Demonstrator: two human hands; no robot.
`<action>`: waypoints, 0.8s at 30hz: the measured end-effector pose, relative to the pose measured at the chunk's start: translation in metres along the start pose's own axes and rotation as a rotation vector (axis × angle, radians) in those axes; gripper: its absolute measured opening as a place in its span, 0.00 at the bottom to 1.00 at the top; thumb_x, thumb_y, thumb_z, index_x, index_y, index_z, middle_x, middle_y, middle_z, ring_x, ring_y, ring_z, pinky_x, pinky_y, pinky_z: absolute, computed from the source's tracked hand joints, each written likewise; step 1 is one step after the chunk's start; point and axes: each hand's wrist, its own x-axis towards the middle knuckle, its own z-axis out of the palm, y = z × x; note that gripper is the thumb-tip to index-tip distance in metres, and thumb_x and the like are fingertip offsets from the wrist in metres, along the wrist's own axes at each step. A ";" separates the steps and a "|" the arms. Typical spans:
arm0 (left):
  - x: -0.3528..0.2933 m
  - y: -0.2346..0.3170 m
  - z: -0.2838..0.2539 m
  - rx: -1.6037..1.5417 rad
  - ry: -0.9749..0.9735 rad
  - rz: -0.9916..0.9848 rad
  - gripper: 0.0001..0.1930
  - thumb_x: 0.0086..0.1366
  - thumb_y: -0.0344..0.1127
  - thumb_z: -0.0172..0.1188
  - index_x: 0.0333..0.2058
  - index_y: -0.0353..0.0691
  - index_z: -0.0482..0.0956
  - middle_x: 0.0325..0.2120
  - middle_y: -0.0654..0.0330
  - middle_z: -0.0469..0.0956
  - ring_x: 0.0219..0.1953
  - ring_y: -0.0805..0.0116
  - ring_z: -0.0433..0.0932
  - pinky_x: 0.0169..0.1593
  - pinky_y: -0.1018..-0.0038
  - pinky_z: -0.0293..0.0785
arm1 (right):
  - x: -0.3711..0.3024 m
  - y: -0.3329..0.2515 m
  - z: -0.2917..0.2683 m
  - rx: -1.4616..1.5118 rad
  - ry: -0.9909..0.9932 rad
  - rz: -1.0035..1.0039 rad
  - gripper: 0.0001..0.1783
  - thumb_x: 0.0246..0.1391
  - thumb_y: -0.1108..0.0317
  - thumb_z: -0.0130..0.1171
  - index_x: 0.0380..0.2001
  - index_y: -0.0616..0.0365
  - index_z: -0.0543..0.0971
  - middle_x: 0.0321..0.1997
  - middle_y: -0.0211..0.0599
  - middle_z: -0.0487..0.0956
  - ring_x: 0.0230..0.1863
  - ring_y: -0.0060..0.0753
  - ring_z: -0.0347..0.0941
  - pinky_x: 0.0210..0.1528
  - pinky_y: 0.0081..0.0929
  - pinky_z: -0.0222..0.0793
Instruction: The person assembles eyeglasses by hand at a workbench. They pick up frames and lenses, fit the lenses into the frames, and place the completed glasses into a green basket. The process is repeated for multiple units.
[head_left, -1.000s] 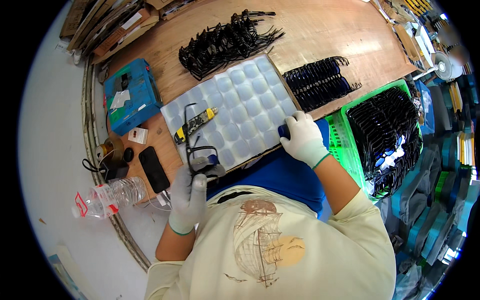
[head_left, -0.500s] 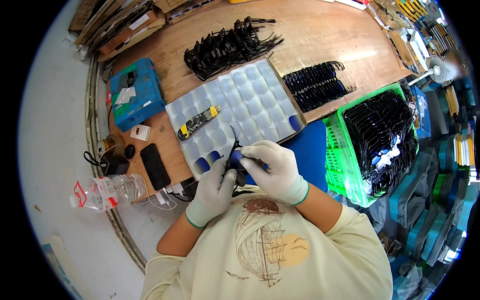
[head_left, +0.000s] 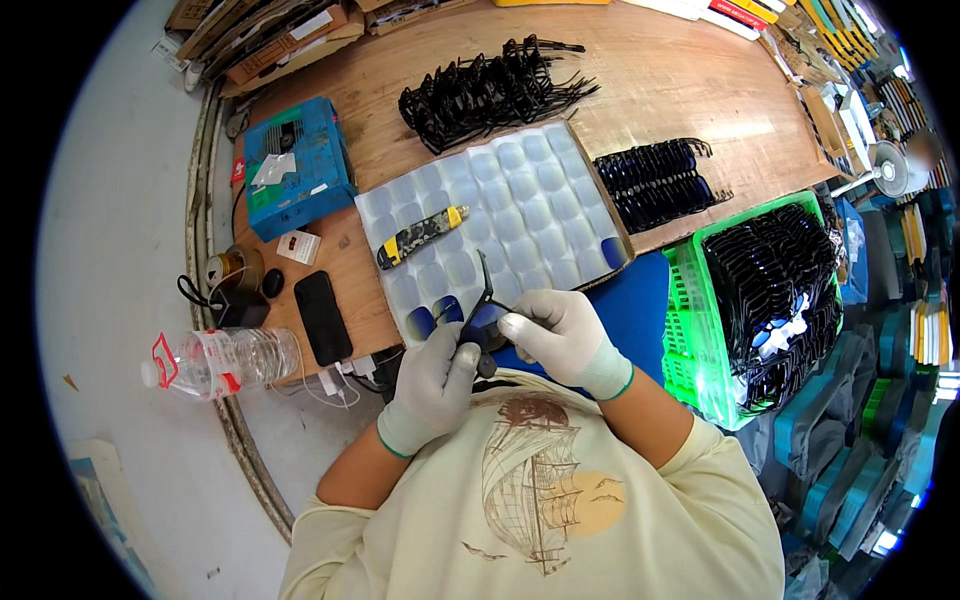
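In front of my chest I hold a pair of dark sunglasses (head_left: 484,316), a thin black temple pointing up and away. My left hand (head_left: 437,378), in a white glove, is closed on its left side. The gloved right hand (head_left: 572,342) grips the other side, thumb and fingers at a dark lens; the fingers partly hide the frame. Just beyond lies a white tray (head_left: 505,208) of moulded pockets holding pale lenses. Dark blue lenses (head_left: 421,322) sit at its near left corner, another (head_left: 612,252) at its right corner. A yellow-and-camouflage utility knife (head_left: 422,237) rests across it.
Black eyeglass frames (head_left: 490,95) are heaped behind the tray, with a row of sunglasses (head_left: 660,185) right of it. A green basket (head_left: 683,330) full of glasses stands at right. To the left are a blue box (head_left: 300,170), phone (head_left: 322,318) and plastic bottle (head_left: 230,365).
The view has shifted, so the table things appear further right. The sunglasses have turned a little between my hands, showing more of a lens. Both hands keep their grip.
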 end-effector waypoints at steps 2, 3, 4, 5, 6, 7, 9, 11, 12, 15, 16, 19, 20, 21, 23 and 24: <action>-0.001 0.002 0.000 0.078 0.028 0.051 0.15 0.74 0.37 0.48 0.43 0.29 0.77 0.24 0.54 0.83 0.26 0.66 0.82 0.34 0.71 0.77 | -0.003 -0.002 0.002 -0.033 0.025 -0.019 0.14 0.64 0.64 0.61 0.31 0.68 0.80 0.19 0.24 0.71 0.24 0.13 0.63 0.25 0.22 0.62; -0.001 0.003 -0.001 0.076 0.017 0.061 0.14 0.74 0.35 0.48 0.43 0.29 0.77 0.24 0.54 0.83 0.26 0.66 0.82 0.34 0.71 0.78 | -0.004 -0.004 0.002 -0.035 0.021 -0.032 0.14 0.64 0.64 0.61 0.31 0.68 0.80 0.19 0.24 0.70 0.24 0.13 0.62 0.25 0.23 0.61; 0.000 0.003 -0.002 0.074 0.005 0.071 0.13 0.73 0.34 0.49 0.43 0.30 0.77 0.24 0.55 0.83 0.25 0.66 0.83 0.33 0.71 0.78 | -0.006 -0.006 0.003 -0.038 0.018 -0.044 0.14 0.64 0.65 0.61 0.31 0.68 0.79 0.19 0.24 0.69 0.24 0.13 0.61 0.25 0.23 0.61; 0.001 0.005 -0.004 0.072 -0.007 0.080 0.12 0.72 0.33 0.49 0.43 0.30 0.77 0.23 0.55 0.83 0.25 0.65 0.83 0.33 0.71 0.78 | -0.007 -0.009 0.000 -0.076 -0.011 -0.091 0.13 0.63 0.66 0.61 0.31 0.68 0.79 0.19 0.26 0.70 0.24 0.15 0.62 0.25 0.25 0.61; 0.002 0.008 -0.006 0.036 -0.031 0.068 0.11 0.72 0.33 0.50 0.43 0.30 0.77 0.23 0.54 0.82 0.25 0.64 0.83 0.32 0.70 0.78 | -0.009 -0.011 -0.005 -0.116 -0.039 -0.137 0.12 0.63 0.67 0.61 0.30 0.67 0.79 0.19 0.28 0.70 0.23 0.18 0.63 0.25 0.26 0.62; 0.005 0.013 -0.009 -0.001 -0.056 0.055 0.11 0.72 0.32 0.51 0.44 0.31 0.78 0.23 0.54 0.82 0.24 0.62 0.83 0.32 0.69 0.78 | -0.011 -0.014 -0.008 -0.155 -0.068 -0.183 0.12 0.62 0.68 0.60 0.30 0.67 0.79 0.19 0.30 0.70 0.22 0.20 0.64 0.25 0.27 0.62; 0.007 0.016 -0.013 -0.020 -0.097 0.042 0.10 0.72 0.31 0.53 0.45 0.31 0.78 0.23 0.54 0.81 0.24 0.60 0.83 0.32 0.68 0.78 | -0.016 -0.023 -0.006 -0.255 -0.019 -0.318 0.10 0.60 0.69 0.61 0.30 0.67 0.79 0.20 0.37 0.72 0.21 0.29 0.66 0.26 0.30 0.64; 0.008 0.016 -0.016 0.015 -0.132 0.043 0.11 0.71 0.31 0.54 0.46 0.31 0.78 0.23 0.54 0.81 0.24 0.60 0.83 0.32 0.68 0.78 | -0.021 -0.032 -0.008 -0.348 0.001 -0.404 0.07 0.57 0.71 0.62 0.31 0.67 0.79 0.24 0.45 0.75 0.22 0.43 0.68 0.27 0.33 0.66; 0.008 0.015 -0.015 0.008 -0.123 0.056 0.11 0.71 0.31 0.55 0.46 0.31 0.78 0.22 0.54 0.81 0.24 0.61 0.83 0.32 0.68 0.78 | -0.023 -0.035 -0.007 -0.357 0.006 -0.411 0.08 0.57 0.71 0.62 0.32 0.67 0.79 0.24 0.45 0.75 0.22 0.43 0.69 0.27 0.32 0.67; 0.009 0.013 -0.010 -0.058 -0.083 0.071 0.11 0.69 0.29 0.55 0.47 0.30 0.77 0.22 0.55 0.81 0.23 0.64 0.83 0.32 0.70 0.78 | -0.026 -0.038 -0.004 -0.355 0.020 -0.400 0.08 0.58 0.70 0.63 0.33 0.67 0.80 0.24 0.43 0.75 0.23 0.39 0.70 0.28 0.30 0.68; 0.009 0.016 -0.007 -0.111 -0.059 0.058 0.11 0.69 0.28 0.54 0.46 0.29 0.76 0.22 0.56 0.81 0.23 0.67 0.82 0.31 0.71 0.78 | -0.026 -0.036 -0.002 -0.337 0.023 -0.377 0.08 0.58 0.70 0.63 0.33 0.67 0.80 0.23 0.42 0.75 0.23 0.36 0.71 0.29 0.29 0.69; 0.003 0.020 -0.007 -0.001 -0.037 0.058 0.13 0.66 0.25 0.55 0.48 0.29 0.76 0.25 0.52 0.81 0.22 0.63 0.82 0.29 0.70 0.78 | -0.023 -0.025 0.002 -0.129 -0.048 -0.109 0.10 0.60 0.69 0.62 0.35 0.67 0.80 0.23 0.37 0.76 0.24 0.25 0.71 0.29 0.26 0.69; 0.001 0.022 -0.008 0.080 -0.036 0.065 0.14 0.65 0.24 0.57 0.49 0.29 0.76 0.26 0.49 0.81 0.22 0.59 0.82 0.28 0.69 0.77 | -0.021 -0.020 0.003 -0.033 -0.085 0.013 0.10 0.61 0.68 0.62 0.36 0.67 0.81 0.23 0.36 0.77 0.25 0.21 0.71 0.29 0.25 0.69; 0.000 0.025 -0.009 0.143 -0.003 0.135 0.15 0.64 0.24 0.57 0.49 0.28 0.76 0.26 0.49 0.81 0.22 0.59 0.82 0.28 0.69 0.77 | -0.017 -0.015 0.006 -0.011 -0.125 -0.009 0.12 0.63 0.67 0.60 0.39 0.68 0.82 0.24 0.32 0.78 0.27 0.15 0.70 0.30 0.23 0.69; -0.003 0.030 -0.009 0.268 0.066 0.274 0.15 0.62 0.23 0.58 0.49 0.28 0.76 0.26 0.49 0.81 0.21 0.58 0.82 0.27 0.69 0.78 | -0.014 -0.018 0.006 -0.032 -0.183 -0.014 0.12 0.63 0.67 0.60 0.40 0.68 0.82 0.24 0.33 0.78 0.27 0.15 0.70 0.30 0.22 0.69; -0.006 0.031 -0.010 0.307 0.099 0.295 0.15 0.62 0.24 0.59 0.48 0.27 0.76 0.25 0.50 0.81 0.22 0.58 0.81 0.28 0.68 0.77 | -0.012 -0.023 0.008 -0.039 -0.218 -0.017 0.12 0.63 0.67 0.60 0.40 0.68 0.82 0.24 0.34 0.78 0.27 0.16 0.70 0.30 0.22 0.69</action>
